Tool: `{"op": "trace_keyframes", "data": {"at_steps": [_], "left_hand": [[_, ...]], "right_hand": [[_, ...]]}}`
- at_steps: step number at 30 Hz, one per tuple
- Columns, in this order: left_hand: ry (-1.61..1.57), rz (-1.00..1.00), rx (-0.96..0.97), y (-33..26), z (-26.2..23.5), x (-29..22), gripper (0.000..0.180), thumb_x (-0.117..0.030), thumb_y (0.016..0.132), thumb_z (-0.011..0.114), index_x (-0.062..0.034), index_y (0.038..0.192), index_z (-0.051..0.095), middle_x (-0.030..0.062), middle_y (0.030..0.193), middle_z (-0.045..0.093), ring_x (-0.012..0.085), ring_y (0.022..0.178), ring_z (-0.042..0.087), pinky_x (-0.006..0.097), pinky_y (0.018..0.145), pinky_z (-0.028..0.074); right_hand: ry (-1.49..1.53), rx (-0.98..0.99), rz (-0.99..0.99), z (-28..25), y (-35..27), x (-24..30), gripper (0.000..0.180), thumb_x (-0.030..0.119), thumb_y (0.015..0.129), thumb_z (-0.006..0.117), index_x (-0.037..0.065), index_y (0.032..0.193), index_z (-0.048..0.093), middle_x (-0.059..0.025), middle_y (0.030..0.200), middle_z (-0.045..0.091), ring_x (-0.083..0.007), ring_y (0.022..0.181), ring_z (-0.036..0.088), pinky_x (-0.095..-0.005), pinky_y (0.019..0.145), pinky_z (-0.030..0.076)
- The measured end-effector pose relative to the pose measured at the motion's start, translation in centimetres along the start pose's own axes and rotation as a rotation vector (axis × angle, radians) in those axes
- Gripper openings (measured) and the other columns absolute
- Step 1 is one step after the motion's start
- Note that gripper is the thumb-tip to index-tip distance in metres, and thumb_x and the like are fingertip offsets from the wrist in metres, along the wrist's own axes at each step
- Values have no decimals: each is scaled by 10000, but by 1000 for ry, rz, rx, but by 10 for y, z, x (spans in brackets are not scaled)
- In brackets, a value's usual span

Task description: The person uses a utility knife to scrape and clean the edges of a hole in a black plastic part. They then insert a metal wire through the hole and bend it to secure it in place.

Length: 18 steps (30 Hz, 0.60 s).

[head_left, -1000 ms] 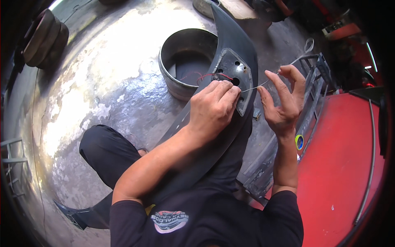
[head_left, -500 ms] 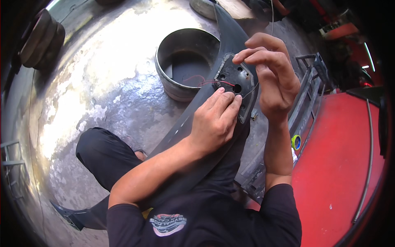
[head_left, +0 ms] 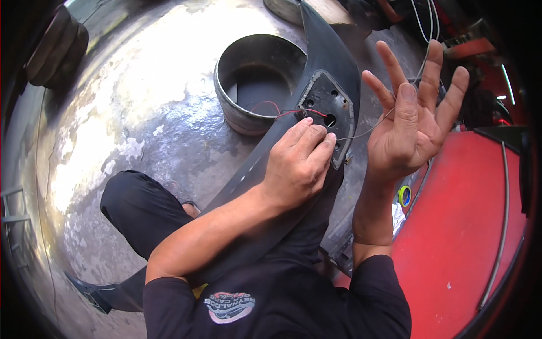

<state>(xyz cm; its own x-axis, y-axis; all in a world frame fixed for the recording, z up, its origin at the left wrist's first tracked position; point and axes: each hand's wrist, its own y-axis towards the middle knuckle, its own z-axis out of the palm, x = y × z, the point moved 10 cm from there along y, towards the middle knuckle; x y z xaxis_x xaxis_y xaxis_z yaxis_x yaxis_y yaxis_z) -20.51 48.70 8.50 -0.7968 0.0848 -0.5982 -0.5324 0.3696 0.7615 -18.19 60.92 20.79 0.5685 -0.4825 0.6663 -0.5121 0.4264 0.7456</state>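
Observation:
A long dark car bumper (head_left: 257,175) lies slantwise across my lap. Near its upper end is a black recessed area (head_left: 324,93) with several holes and a grey-edged border. From its largest hole a red wire (head_left: 305,112) runs left over the bumper's edge. My left hand (head_left: 299,161) rests on the lower part of this recess, fingers close together, with a thin grey wire (head_left: 364,134) at its fingertips. That wire leads right to my raised right hand (head_left: 409,127), which is open with its fingers spread. Whether the wire touches this palm is unclear.
Beyond the bumper a round metal drum (head_left: 243,116) stands on the worn concrete floor (head_left: 141,113). At right lie a red panel (head_left: 457,214) and a yellow-green tape roll (head_left: 404,196). Stacked tyres (head_left: 59,51) are at the far left. Pale cable loops hang at top right.
My right hand has moved right, turned and spread its fingers. More of the thin grey wire shows between the hands. My left hand stays at the recess.

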Motion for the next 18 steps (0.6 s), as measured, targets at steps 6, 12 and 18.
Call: {"op": "trace_keyframes", "data": {"at_steps": [6, 12, 18], "left_hand": [[-40, 23, -21, 4, -2, 2, 207, 49, 825, 808, 33, 1017, 734, 154, 971, 682, 375, 926, 706, 491, 882, 569], [-60, 34, -2, 0, 5, 8, 189, -21, 825, 779, 1, 1004, 720, 131, 1001, 659, 343, 984, 677, 465, 892, 514], [-98, 15, -10, -3, 5, 9, 198, -33, 856, 786, 10, 1042, 733, 137, 1041, 668, 348, 994, 674, 470, 909, 515]], "right_hand": [[134, 89, 32, 16, -1, 2, 705, -53, 1099, 477, 9, 1731, 169, -350, 1649, 452, -549, 1250, 703, -490, 896, 726], [196, 354, 234, 22, -21, -14, 532, 87, 1163, 522, -84, 1649, 394, -293, 1239, 711, -279, 844, 779, -321, 718, 663], [234, 521, 439, 40, -19, -22, 500, 143, 1175, 540, -115, 1599, 478, -145, 839, 705, -115, 569, 600, -223, 536, 495]]}}
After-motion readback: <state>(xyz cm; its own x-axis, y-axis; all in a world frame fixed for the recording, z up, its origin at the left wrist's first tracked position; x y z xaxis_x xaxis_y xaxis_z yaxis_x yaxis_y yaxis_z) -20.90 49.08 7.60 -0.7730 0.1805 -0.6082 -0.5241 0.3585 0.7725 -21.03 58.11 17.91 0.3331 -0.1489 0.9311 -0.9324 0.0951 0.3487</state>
